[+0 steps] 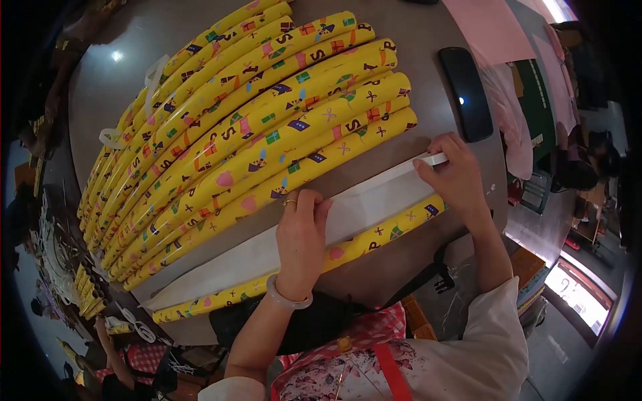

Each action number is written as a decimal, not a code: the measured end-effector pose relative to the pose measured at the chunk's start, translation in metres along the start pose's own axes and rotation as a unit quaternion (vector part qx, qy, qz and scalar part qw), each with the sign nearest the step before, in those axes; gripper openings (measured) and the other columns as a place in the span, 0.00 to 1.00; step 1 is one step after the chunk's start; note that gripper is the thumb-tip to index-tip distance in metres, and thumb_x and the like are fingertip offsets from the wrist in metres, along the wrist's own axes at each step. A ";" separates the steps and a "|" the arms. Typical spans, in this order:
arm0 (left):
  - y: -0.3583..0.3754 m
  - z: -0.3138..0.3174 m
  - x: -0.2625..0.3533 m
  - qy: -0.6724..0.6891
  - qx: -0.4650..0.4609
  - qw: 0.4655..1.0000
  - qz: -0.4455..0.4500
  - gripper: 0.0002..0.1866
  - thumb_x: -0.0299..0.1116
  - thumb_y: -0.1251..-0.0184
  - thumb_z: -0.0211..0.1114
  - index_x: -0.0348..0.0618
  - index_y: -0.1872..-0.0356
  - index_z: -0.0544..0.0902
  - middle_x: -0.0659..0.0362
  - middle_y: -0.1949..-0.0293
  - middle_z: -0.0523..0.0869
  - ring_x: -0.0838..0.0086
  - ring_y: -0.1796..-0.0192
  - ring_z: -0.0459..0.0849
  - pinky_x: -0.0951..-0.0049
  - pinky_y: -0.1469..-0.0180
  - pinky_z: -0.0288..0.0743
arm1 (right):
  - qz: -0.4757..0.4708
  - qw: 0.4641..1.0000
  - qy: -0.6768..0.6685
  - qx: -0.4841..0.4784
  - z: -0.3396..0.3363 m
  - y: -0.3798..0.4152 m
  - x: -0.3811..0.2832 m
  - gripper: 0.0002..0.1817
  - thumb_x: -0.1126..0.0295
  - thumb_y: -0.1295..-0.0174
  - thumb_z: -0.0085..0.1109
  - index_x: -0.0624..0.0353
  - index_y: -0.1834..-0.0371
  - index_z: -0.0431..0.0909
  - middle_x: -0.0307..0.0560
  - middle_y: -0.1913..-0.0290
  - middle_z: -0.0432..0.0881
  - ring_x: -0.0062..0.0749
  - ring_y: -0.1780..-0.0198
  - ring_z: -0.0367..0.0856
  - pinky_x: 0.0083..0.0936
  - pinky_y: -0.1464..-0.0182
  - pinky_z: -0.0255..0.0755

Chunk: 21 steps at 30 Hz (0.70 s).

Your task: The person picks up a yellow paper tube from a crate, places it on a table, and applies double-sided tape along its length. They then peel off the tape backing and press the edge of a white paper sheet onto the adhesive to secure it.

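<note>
A roll of yellow printed wrapping paper point(394, 227) lies partly unrolled along the table's near edge, its white underside point(381, 194) facing up. My left hand point(301, 234) is closed in a pinch at the far edge of that white sheet, midway along its length. It wears a ring and a pale bangle. At the sheet's right end, my right hand point(455, 170) pinches the end of a narrow white strip point(433, 159) between thumb and fingers. This strip runs along the sheet's far edge toward my left hand.
Several rolled tubes of the same paper point(267, 127) lie side by side just beyond the sheet. A black phone point(466, 93) rests on the grey table point(428, 27) at the right. Another person's arm point(114, 351) shows at lower left, and a lit screen point(580, 294) stands at right.
</note>
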<state>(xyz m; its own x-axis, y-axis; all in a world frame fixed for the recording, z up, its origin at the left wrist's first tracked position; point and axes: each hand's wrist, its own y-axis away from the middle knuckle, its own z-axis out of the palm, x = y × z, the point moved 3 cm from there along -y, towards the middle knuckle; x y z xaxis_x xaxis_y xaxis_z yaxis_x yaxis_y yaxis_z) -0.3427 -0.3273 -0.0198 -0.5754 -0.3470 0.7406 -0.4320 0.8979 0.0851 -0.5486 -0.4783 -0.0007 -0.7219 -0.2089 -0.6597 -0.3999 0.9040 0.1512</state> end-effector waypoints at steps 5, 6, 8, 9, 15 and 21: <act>0.000 -0.001 0.001 -0.010 0.002 1.000 0.006 0.07 0.25 0.39 0.65 0.37 0.67 0.75 0.53 0.73 0.76 0.63 0.74 0.75 0.66 0.71 0.70 | -0.011 0.999 0.041 0.032 0.003 0.003 -0.002 0.15 0.67 0.51 0.68 0.61 0.69 0.71 0.46 0.62 0.74 0.35 0.69 0.77 0.26 0.66 0.74; 0.000 -0.001 0.000 -0.010 0.000 1.000 0.006 0.07 0.25 0.39 0.65 0.37 0.67 0.75 0.53 0.73 0.76 0.63 0.74 0.75 0.66 0.71 0.70 | -0.010 0.999 0.041 0.032 0.004 0.003 -0.001 0.15 0.67 0.51 0.68 0.61 0.69 0.71 0.46 0.62 0.74 0.35 0.69 0.77 0.26 0.66 0.74; 0.000 -0.001 0.000 -0.003 0.003 1.000 0.004 0.07 0.25 0.39 0.65 0.37 0.67 0.74 0.53 0.73 0.76 0.63 0.74 0.75 0.66 0.71 0.70 | -0.011 0.998 0.055 0.042 0.005 0.003 -0.001 0.15 0.67 0.52 0.68 0.61 0.70 0.71 0.45 0.63 0.74 0.35 0.70 0.76 0.26 0.67 0.73; 0.000 -0.001 0.000 -0.002 0.003 1.000 0.003 0.07 0.25 0.39 0.65 0.37 0.67 0.74 0.53 0.73 0.76 0.63 0.74 0.75 0.66 0.71 0.70 | -0.010 0.998 0.056 0.041 0.005 0.003 0.000 0.15 0.67 0.52 0.68 0.61 0.70 0.71 0.45 0.63 0.74 0.35 0.70 0.76 0.26 0.67 0.73; 0.000 0.000 0.000 -0.004 -0.008 1.000 -0.012 0.07 0.26 0.38 0.65 0.38 0.67 0.74 0.54 0.72 0.76 0.63 0.73 0.76 0.66 0.70 0.70 | -0.024 0.995 0.080 0.046 0.006 0.001 -0.002 0.15 0.67 0.52 0.68 0.60 0.70 0.71 0.44 0.64 0.73 0.35 0.68 0.75 0.28 0.67 0.72; -0.001 0.000 0.000 -0.008 0.001 1.000 0.000 0.07 0.26 0.39 0.65 0.38 0.67 0.75 0.54 0.73 0.76 0.63 0.73 0.76 0.65 0.70 0.71 | -0.037 0.994 0.082 0.060 0.008 0.002 -0.001 0.14 0.69 0.54 0.69 0.59 0.71 0.71 0.44 0.64 0.73 0.37 0.67 0.75 0.30 0.66 0.72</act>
<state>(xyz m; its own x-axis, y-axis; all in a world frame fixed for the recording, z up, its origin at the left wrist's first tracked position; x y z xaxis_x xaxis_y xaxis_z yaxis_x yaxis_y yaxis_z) -0.3425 -0.3278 -0.0197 -0.5871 -0.3517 0.7291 -0.4334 0.8973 0.0839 -0.5444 -0.4732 -0.0060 -0.7797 -0.3250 -0.5352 -0.3918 0.9200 0.0122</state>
